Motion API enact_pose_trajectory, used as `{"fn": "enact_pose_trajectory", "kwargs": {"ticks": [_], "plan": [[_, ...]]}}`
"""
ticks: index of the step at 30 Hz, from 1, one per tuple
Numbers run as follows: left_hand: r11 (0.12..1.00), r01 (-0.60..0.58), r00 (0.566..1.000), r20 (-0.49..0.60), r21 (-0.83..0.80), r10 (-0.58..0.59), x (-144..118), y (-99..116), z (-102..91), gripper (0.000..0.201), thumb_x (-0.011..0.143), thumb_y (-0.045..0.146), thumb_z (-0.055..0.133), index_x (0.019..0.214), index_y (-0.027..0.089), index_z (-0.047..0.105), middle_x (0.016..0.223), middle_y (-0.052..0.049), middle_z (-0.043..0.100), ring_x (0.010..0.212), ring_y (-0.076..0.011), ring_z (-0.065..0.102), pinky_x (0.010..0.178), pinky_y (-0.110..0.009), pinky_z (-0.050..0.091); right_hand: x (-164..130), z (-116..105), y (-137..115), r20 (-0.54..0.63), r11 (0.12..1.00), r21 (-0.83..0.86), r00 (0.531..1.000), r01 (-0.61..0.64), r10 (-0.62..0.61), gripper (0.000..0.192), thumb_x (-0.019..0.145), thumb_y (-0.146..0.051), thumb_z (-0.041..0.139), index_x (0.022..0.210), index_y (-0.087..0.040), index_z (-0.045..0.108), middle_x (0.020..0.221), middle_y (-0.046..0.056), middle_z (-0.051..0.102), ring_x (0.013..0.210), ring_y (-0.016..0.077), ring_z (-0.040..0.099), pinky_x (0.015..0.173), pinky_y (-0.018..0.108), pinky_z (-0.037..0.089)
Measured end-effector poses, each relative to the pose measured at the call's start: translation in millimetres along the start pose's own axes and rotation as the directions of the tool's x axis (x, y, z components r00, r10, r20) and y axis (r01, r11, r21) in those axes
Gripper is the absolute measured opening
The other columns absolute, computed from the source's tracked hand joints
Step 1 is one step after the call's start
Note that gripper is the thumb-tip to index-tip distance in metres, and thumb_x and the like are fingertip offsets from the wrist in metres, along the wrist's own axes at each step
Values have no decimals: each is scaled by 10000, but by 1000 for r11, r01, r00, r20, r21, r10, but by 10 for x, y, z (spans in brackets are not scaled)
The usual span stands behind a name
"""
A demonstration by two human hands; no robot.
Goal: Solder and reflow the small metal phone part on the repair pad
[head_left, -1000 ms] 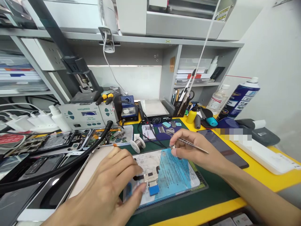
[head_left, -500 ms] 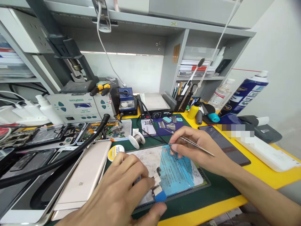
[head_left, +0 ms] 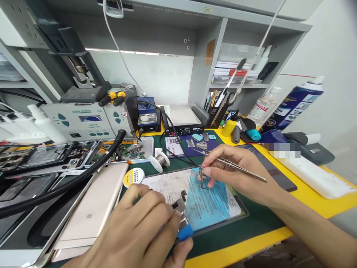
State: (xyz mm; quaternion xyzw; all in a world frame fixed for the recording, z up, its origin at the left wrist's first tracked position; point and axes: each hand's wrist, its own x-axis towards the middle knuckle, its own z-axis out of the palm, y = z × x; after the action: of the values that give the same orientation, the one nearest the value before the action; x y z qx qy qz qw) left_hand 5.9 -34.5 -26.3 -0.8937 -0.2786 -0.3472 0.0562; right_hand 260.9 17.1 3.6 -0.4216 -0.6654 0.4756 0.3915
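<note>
View from the head camera of two bare hands above a tabletop (head_left: 237, 247). The left hand (head_left: 147, 223) reaches in from the lower left, back upward and knuckles bent; its grip is closed on a metal clamp (head_left: 180, 205), the forefinger along the upper side and the thumb extended beside the blue knob (head_left: 185, 232). The clamp is tilted over the pale part of a white-and-blue work pad (head_left: 209, 208). The right hand (head_left: 232, 163) enters from the right, its forearm slanting up and inward, the wrist slightly bent. Its grip pinches a small circuit board (head_left: 201, 176) between thumb and forefinger, above the blue part of the pad, while tweezers (head_left: 248, 172) lie across the same fingers, one end pointing back over the wrist. Beyond the left hand are a round tin (head_left: 134, 177) and a wire spool (head_left: 160, 162).
</note>
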Motion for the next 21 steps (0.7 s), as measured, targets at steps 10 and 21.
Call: {"fn": "enact_pose_trajectory", "kwargs": {"ticks": [10,21], "plan": [[991,-94,995,-6,96,95,-3,-42,-10,87,856,211,708,919,152,701,747,-2,692,728,-193,615,716,-414,425,-16,29,-12,-20,999,33,1000,-8,8,98,893,-254,759,900,-221,666,835,19,751,667,171,749,623,270,630],[990,-102,993,-43,101,107,-9,-30,-11,78,856,179,703,922,135,700,745,-9,699,733,-204,611,741,-428,416,-23,45,-39,-6,999,41,1000,-6,7,89,895,-244,756,886,-218,671,826,16,730,690,177,760,642,273,636]]}}
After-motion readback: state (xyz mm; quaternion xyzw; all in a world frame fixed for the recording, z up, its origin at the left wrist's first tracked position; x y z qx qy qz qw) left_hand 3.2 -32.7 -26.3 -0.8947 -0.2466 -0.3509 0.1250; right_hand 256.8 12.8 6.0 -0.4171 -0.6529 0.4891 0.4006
